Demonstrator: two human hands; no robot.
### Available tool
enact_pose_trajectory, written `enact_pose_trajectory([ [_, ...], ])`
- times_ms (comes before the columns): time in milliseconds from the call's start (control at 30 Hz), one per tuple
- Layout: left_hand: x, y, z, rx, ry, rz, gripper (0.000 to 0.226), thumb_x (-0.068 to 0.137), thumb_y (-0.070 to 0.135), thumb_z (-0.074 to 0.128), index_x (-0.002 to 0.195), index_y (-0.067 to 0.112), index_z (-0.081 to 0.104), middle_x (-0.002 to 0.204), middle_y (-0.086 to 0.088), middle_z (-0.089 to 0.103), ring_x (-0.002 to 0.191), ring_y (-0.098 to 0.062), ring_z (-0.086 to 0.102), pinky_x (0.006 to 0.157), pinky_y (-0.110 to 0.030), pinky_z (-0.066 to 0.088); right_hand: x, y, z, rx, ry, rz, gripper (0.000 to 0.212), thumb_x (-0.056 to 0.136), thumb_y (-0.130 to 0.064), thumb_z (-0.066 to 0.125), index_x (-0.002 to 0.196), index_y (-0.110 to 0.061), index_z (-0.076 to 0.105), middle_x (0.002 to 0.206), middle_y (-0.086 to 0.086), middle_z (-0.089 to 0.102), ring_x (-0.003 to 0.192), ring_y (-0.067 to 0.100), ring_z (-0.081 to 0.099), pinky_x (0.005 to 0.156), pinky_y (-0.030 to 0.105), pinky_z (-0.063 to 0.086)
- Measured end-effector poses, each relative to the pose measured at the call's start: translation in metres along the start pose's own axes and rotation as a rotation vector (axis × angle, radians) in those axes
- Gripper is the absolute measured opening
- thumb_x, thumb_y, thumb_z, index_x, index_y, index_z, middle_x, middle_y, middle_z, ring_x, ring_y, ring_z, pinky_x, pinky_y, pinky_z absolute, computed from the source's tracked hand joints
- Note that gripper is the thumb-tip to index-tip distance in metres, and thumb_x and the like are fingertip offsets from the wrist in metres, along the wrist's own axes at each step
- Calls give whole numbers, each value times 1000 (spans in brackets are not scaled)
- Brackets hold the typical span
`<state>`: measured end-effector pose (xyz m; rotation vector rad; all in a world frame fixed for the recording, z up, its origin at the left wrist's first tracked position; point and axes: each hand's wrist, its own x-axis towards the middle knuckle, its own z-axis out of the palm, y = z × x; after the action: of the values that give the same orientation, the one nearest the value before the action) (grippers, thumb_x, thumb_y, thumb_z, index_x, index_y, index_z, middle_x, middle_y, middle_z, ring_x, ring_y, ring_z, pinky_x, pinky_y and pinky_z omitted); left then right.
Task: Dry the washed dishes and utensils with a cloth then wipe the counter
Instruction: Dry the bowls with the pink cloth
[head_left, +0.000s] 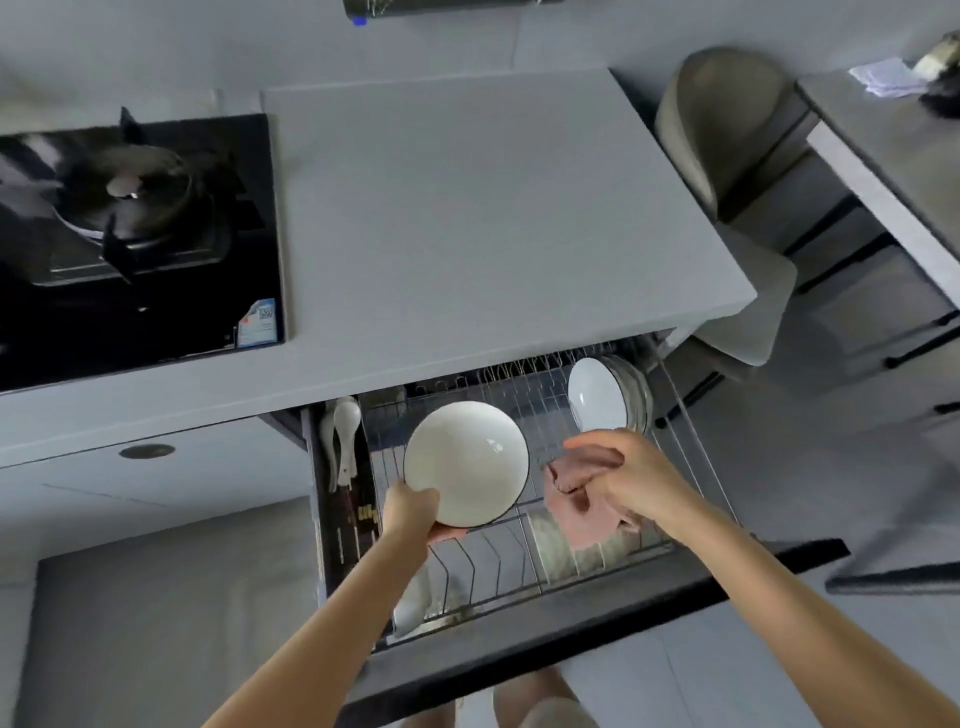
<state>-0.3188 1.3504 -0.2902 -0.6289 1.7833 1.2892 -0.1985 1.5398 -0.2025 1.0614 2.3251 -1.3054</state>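
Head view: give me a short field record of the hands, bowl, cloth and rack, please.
left hand: grips white bowl by its near rim, above the rack
right hand: holds pink cloth, apart from the bowl
wire rack: in drawer pulled out under the counter
plates: standing on edge, back right of rack
spoons: left side compartment
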Motion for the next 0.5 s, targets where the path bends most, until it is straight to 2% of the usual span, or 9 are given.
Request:
enact_pose_trajectory([
  [33, 8, -5, 4, -41, 9, -59, 42, 89, -8, 39, 128, 6, 41, 112, -16, 48, 73, -37, 59, 40, -41, 55, 12, 3, 0, -4, -9, 0, 61, 73, 13, 52, 107, -36, 64, 105, -20, 58, 89, 8, 63, 76, 40, 57],
  [100, 26, -12, 14, -109, 26, -139, 41, 90, -9, 38, 129, 4, 41, 113, -21, 49, 69, -38, 59, 32, -37, 51, 34, 7, 0, 10, -67, -9, 57, 74, 12, 58, 106, -35, 64, 106, -18, 60, 100, 7, 59, 85, 33, 54],
  [200, 60, -15, 29, -190, 95, -200, 45, 90, -9, 36, 132, 6, 39, 127, -26, 49, 70, -41, 60, 32, -37, 51, 69, 14, 2, -2, -157, -26, 49, 75, 5, 64, 107, -32, 64, 109, -13, 62, 103, 6, 57, 78, 21, 48],
  [267, 79, -9, 42, -264, 143, -240, 46, 90, -8, 34, 133, 8, 40, 126, -26, 49, 75, -44, 60, 32, -35, 50, 92, 20, 3, -47, -192, -33, 45, 77, 2, 64, 107, -32, 64, 112, -9, 61, 98, 2, 57, 71, 15, 45],
  [400, 123, 14, 57, -273, 250, -220, 43, 89, -10, 38, 129, 4, 43, 123, -21, 50, 91, -41, 59, 55, -42, 56, 142, 29, 6, -43, -258, -19, 42, 79, 10, 60, 108, -21, 64, 99, -8, 62, 73, 2, 62, 57, 8, 46],
  [467, 150, 21, 57, -235, 302, -192, 44, 87, -11, 38, 128, 4, 45, 126, -20, 51, 92, -40, 59, 64, -47, 58, 168, 31, 12, -92, -249, -45, 43, 78, 6, 61, 110, -23, 65, 102, -7, 58, 81, 3, 59, 65, 8, 44],
  [500, 163, 23, 55, -208, 323, -180, 44, 87, -11, 38, 127, 4, 46, 126, -20, 51, 96, -41, 58, 68, -48, 58, 180, 32, 16, -124, -247, -59, 44, 76, 2, 63, 110, -25, 65, 107, -5, 58, 90, 6, 57, 73, 14, 45],
])
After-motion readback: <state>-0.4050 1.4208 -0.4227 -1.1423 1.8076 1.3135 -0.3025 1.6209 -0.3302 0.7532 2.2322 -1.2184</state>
